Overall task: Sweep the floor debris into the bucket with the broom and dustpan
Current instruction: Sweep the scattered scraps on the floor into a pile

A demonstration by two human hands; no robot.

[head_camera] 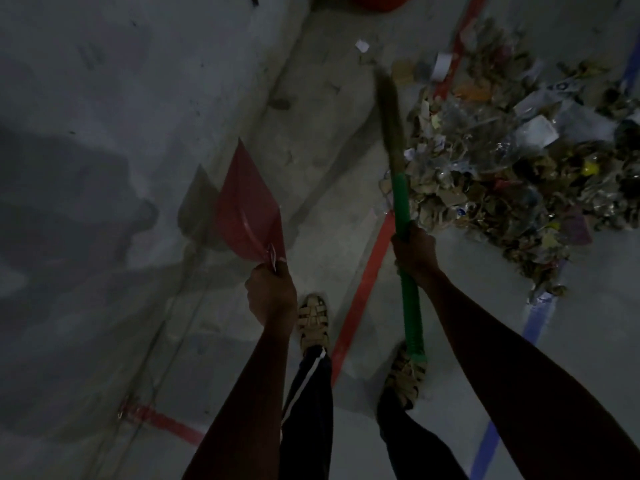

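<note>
Fingers (pixel 277 271) of left hand (pixel 270 292) wrapped tight round the handle of the red dustpan (pixel 247 213), pan raised off the floor, blade tilted up and away toward the wall. Fingers (pixel 403 242) of right hand (pixel 415 254) clamped round the green handle of the broom (pixel 403 209), gripping partway along it, lower end of the handle hanging down beside the right foot. Bristle head (pixel 388 105) blurred, pointing forward, just left of the debris pile (pixel 502 161), touching or nearly touching its near edge; cannot tell which. Pile spread over the grey floor (pixel 311 188) to the right of the broom: paper scraps, clear plastic wrap, brownish shreds, a few yellow bits. Several loose white scraps (pixel 362 46) lying apart, beyond the bristle tip. Orange-red bucket (pixel 379 1) only partly in view at the top edge, beyond the pile and well apart from the dustpan. Red floor tape (pixel 363 289) running between dustpan and broom, passing under the pile; blue floor tape (pixel 533 327) on the far side of the broom from the dustpan. Two sandalled feet (pixel 311 320) below the hands, one either side of the red tape. Dim light, dark shadows on the wall left of the dustpan.
</note>
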